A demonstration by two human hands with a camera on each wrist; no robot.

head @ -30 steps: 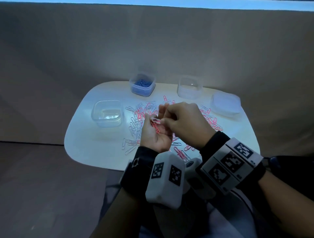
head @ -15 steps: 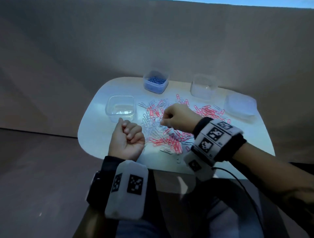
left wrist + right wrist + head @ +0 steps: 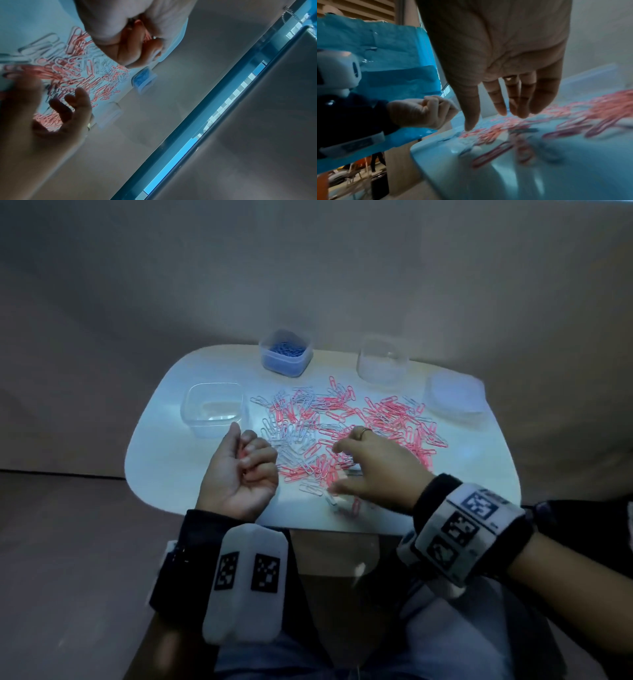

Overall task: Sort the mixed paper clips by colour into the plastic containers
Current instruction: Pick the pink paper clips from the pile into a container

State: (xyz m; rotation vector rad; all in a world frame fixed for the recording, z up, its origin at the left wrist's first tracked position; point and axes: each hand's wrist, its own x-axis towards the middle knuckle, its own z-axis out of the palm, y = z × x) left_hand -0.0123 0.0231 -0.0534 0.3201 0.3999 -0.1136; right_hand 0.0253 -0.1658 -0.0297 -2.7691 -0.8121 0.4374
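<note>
A pile of pink and white paper clips (image 3: 346, 426) is spread over the middle of the white table (image 3: 161, 460). My left hand (image 3: 245, 470) rests at the pile's left side, palm up, fingers curled round several pink clips (image 3: 137, 30). My right hand (image 3: 363, 463) hovers over the near part of the pile with straight, spread fingers (image 3: 498, 100), holding nothing. A container of blue clips (image 3: 286, 352) stands at the back. One empty clear container (image 3: 214, 409) sits on the left, another (image 3: 382, 359) at the back right.
A stack of clear lids (image 3: 454, 393) lies at the table's right side. The near table edge (image 3: 342, 525) runs just below both hands, with my legs under it. A brown backdrop surrounds the table.
My hands have separated: the left, closed round pink clips, now rests left of the pile. The right has opened from a curled fist and spread over the near clips.
</note>
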